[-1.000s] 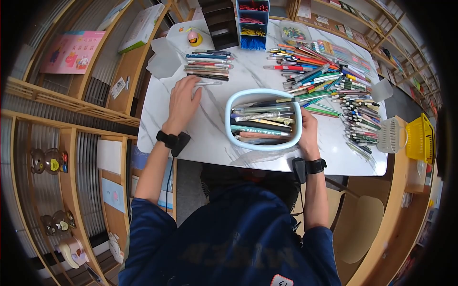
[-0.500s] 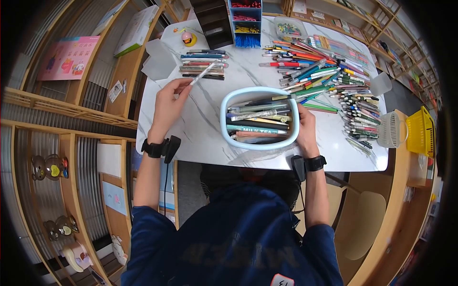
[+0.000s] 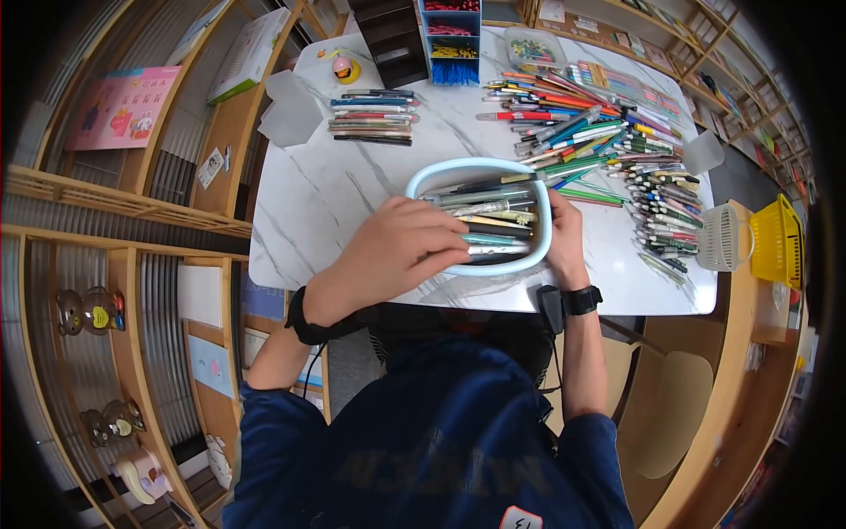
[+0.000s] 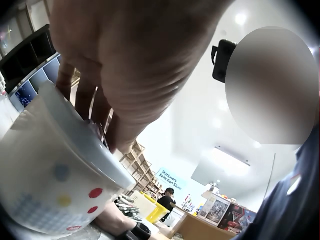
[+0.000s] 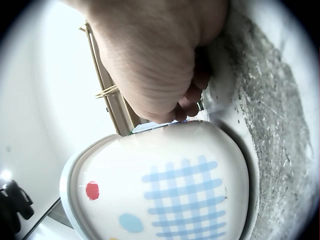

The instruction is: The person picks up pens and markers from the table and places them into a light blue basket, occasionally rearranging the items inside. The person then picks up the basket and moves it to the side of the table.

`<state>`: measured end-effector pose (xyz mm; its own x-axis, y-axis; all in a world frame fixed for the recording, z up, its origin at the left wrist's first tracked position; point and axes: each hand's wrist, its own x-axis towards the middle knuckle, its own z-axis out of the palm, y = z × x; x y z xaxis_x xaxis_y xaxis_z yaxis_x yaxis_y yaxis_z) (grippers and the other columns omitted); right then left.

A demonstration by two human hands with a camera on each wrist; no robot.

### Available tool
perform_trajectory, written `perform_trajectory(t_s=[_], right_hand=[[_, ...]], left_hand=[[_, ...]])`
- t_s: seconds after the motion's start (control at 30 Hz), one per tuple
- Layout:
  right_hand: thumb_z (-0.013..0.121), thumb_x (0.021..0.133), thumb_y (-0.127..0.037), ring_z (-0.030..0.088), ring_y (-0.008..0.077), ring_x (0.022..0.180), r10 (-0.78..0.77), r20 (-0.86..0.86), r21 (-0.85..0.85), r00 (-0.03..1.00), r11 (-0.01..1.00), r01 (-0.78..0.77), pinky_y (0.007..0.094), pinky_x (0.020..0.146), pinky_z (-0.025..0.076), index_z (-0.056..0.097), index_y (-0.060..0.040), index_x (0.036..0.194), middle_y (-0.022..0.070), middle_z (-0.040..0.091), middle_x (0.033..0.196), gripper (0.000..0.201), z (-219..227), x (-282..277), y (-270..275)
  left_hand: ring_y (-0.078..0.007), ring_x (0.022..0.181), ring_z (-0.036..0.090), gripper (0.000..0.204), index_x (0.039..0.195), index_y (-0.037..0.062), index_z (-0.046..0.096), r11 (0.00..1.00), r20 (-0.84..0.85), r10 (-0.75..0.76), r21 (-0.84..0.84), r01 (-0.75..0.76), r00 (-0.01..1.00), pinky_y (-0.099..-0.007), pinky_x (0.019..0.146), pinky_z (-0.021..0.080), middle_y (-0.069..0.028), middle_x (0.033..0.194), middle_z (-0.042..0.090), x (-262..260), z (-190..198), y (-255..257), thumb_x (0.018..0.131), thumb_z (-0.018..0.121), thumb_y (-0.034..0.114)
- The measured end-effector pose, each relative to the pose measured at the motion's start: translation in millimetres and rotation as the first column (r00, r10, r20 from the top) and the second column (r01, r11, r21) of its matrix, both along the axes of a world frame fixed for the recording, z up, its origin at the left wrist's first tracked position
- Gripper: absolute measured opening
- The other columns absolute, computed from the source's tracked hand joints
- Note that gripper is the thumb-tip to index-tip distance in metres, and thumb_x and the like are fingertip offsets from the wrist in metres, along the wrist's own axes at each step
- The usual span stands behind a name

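the light-blue oval tub [image 3: 480, 167] sits near the middle of the marble surface [image 3: 317, 203], close to the front edge, packed with pens [image 3: 493, 216] lying crosswise. the left hand [image 3: 401, 247] reaches in over the tub's rim from about 8 o'clock, fingers curled down among the pens; whether they actually pinch one cannot be told, since the fingertips are buried in the pile. in the left wrist view the fingers [image 4: 82, 95] dip past the rim of the tub [image 4: 55, 185], whose white wall shows coloured dots. the right hand [image 3: 560, 234] lies against the tub's wall at 3 o'clock, fingers bent against it to steady it; the right wrist view shows it resting beside the tub [image 5: 170, 190] on the surface.

to do this well, the bracing hand should press the tub firmly so it does not slide while the other one digs. it seems wise to single out one pen by its end and lift it along its length, as the packed neighbours could snag and spill.

at 11 o'clock from the tub lies a small neat row of pens [image 3: 372, 116]; from 12 to 3 o'clock spreads a large loose heap of pens [image 3: 608, 145]. a blue drawer unit [image 3: 454, 40] stands at the far edge.
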<state>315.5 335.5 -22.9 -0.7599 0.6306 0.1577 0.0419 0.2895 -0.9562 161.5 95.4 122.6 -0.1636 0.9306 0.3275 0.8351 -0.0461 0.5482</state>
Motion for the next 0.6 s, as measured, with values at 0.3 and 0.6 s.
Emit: perform_trajectory(t_s=[0.3, 0.6], right_hand=[[0.069, 0.096, -0.017, 0.064, 0.0139, 0.082, -0.005, 0.009, -0.063, 1.0, 0.998, 0.006, 0.0292, 0.077, 0.052, 0.071, 0.0023, 0.113, 0.0124, 0.075, 0.094, 0.026, -2.4, -1.0, -0.9], [0.069, 0.096, -0.017, 0.066, 0.015, 0.087, -0.01, 0.015, -0.062, 1.0, 0.998, 0.011, 0.0299, 0.08, 0.052, 0.071, 0.0028, 0.114, 0.0133, 0.075, 0.098, 0.027, 2.2, -0.5, -2.0]], left_hand=[[-0.0208, 0.088, 0.066, 0.009, 0.098, 0.0135, 0.079, 0.994, -0.065, -0.061, -0.09, 0.055, 0.996, -0.0356, 0.086, 0.045, 0.0013, 0.094, 0.075, -8.8, -0.9, -7.6, 0.091, 0.076, 0.02], [-0.0283, 0.098, 0.069, 0.017, 0.109, 0.0033, 0.073, 0.881, 0.324, 0.387, 0.148, -0.45, 0.863, -0.0382, 0.095, 0.049, -0.0122, 0.108, 0.073, -68.6, -26.7, 5.1, 0.095, 0.066, 0.009]])
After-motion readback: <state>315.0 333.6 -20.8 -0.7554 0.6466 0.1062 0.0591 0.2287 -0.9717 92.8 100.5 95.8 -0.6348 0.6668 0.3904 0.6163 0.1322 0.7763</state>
